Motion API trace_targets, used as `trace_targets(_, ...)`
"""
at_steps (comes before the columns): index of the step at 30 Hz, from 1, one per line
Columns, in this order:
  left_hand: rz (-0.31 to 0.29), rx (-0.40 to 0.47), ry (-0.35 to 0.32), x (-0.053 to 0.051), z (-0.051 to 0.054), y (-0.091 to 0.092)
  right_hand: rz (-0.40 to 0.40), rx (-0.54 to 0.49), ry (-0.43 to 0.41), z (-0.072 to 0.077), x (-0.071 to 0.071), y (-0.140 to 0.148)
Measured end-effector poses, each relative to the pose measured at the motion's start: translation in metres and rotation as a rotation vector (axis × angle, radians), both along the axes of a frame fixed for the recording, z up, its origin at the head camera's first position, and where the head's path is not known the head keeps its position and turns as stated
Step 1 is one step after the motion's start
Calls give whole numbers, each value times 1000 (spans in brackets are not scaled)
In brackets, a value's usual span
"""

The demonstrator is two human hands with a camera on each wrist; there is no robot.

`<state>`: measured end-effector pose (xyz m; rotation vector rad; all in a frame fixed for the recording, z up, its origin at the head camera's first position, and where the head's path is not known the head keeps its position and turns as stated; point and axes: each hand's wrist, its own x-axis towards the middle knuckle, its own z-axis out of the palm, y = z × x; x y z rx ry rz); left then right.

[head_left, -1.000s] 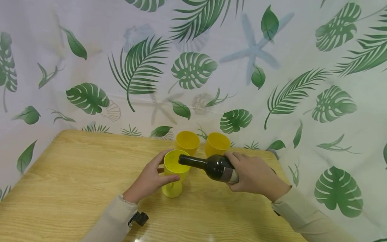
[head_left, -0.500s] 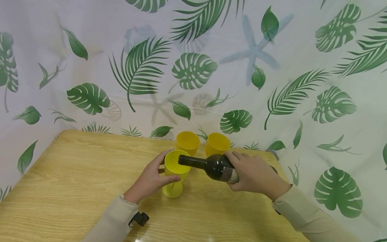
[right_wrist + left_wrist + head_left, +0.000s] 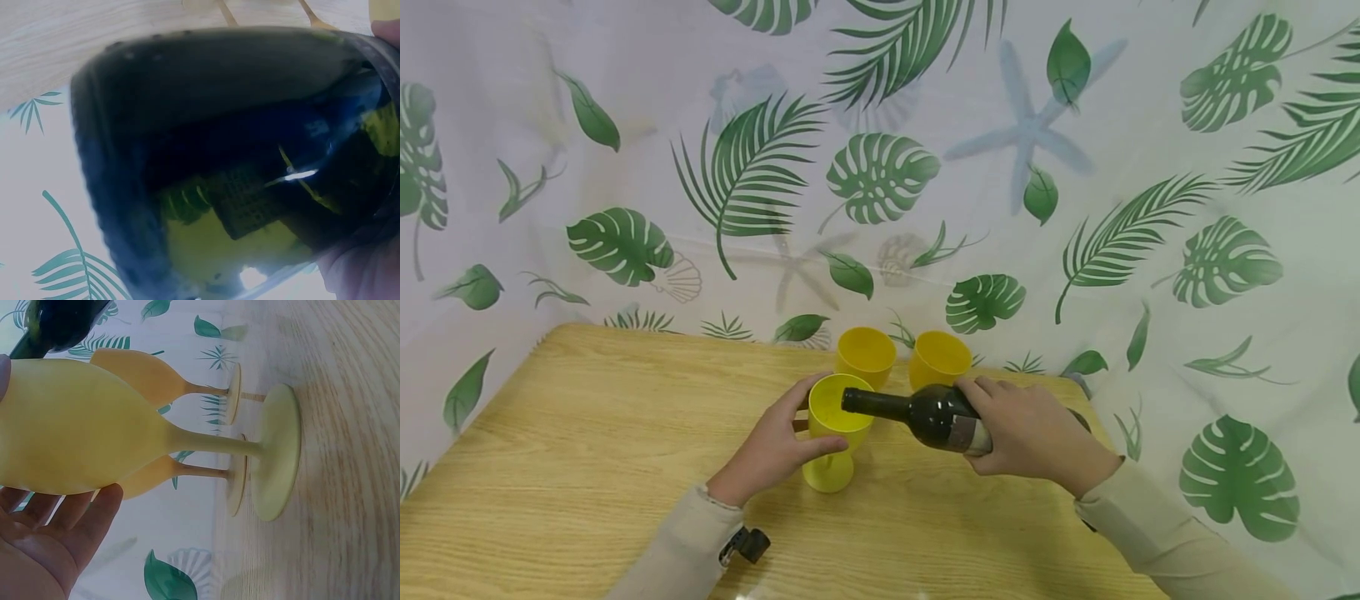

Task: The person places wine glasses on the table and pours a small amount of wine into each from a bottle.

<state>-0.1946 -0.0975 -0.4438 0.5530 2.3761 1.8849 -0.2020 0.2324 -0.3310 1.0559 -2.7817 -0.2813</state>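
A bright yellow goblet (image 3: 838, 429) stands upright on the table, its round foot (image 3: 276, 453) flat on the wood. My left hand (image 3: 778, 446) holds the goblet's bowl from the left, thumb in front and fingers behind. In my right hand (image 3: 1037, 429) is a dark glass wine bottle (image 3: 936, 417), gripped around its labelled body. The bottle lies nearly level, neck to the left, with its mouth over the goblet's opening. Dark glass of the bottle's base end (image 3: 237, 156) fills the right wrist view. Whether liquid flows from the mouth cannot be seen.
Behind the held goblet stand two orange-yellow goblets, one on the left (image 3: 867, 354) and one on the right (image 3: 940, 357), near the table's back edge. The wood-grain table (image 3: 625, 417) meets a white leaf-printed curtain (image 3: 895, 242) behind and at both sides.
Almost nothing differs. Both hands, the goblet and the bottle keep their places; the whole head view has shifted down by a few pixels.
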Motion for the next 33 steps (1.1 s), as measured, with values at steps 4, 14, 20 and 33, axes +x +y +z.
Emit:
trace_targets(4,2,-1,0,0,0,0,-8,8,-9,1,-1,0)
trace_targets(14,0,8,8,0,-1,0,2,5,-5,3,-2,-2)
trace_targets(20,2,8,13,0,1,0,16,23,6,5,-2,-3)
trace_targets(33,3,9,-3,0,1,0,2,52,3,9,0,-4)
